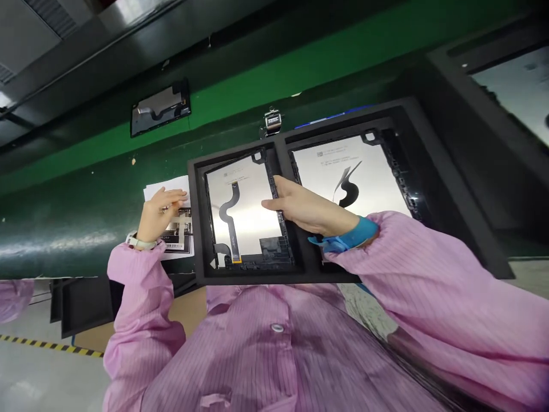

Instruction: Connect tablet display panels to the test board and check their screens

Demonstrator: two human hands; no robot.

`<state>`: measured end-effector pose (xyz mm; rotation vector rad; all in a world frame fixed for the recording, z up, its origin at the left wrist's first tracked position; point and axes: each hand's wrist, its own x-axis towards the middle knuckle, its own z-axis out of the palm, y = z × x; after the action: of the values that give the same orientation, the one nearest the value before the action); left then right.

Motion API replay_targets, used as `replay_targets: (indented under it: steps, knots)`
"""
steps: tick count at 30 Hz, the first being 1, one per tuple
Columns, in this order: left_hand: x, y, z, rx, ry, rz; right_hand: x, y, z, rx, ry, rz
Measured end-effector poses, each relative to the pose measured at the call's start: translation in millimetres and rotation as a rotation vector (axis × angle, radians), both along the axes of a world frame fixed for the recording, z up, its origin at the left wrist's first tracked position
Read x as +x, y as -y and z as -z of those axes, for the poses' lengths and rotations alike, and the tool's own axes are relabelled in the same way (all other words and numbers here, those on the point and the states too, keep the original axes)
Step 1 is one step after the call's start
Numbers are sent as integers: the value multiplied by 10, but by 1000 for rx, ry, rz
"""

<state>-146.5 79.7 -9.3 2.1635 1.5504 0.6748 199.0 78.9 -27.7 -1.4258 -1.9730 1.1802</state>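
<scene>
My right hand [295, 206] grips the right edge of a silver panel [253, 212] with a dark S-shaped ribbon cable, which lies in the left compartment of a black tray [240, 279]. A second silver panel [373, 171] with a dark curved cable sits in the tray's right compartment, partly behind my right wrist. Left of the tray, my left hand [160, 213] hovers at a small dark part with labels and a barcode [178, 234], its fingers apart and nothing visible in them. White paper [180, 184] lies beneath that part.
Another dark panel with a cable [160, 110] lies at the back left of the green table [98, 200]. A metal counter [272, 121] and a blue strip [330, 117] are behind the tray. Another black tray with a panel [517, 86] stands at the right.
</scene>
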Motion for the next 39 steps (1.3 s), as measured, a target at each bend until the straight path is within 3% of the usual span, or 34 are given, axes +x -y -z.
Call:
replay_targets:
  steps: [2, 4, 9, 12, 17, 21, 26, 29, 35, 39]
  knots:
    - [19, -73, 40, -43, 127, -52, -26, -11, 34, -148, -55, 0]
    - [39, -156, 85, -74, 264, -101, -66, 11, 17, -143, 59, 42]
    - [76, -344, 220, -58, 582, -146, -235, 189, -182, 215, 540, 47]
    - [103, -402, 288, -22, 678, -152, -376, 219, -259, 367, 573, -59]
    - [155, -357, 325, 18, 615, -185, -576, 124, -121, 360, 528, -294]
    - [215, -250, 280, 32, 561, -168, -627, 153, 17, 406, 523, -295]
    - [328, -164, 221, 2, 548, -118, -631, 263, -5, 439, 468, -254]
    - [362, -143, 197, 17, 473, -69, -636, 285, -36, 345, 300, -198]
    - [354, -123, 177, 12, 281, 71, -647, 167, 36, -71, -207, -6]
    - [362, -103, 181, -16, 249, 132, -684, 101, 58, -349, -451, -102]
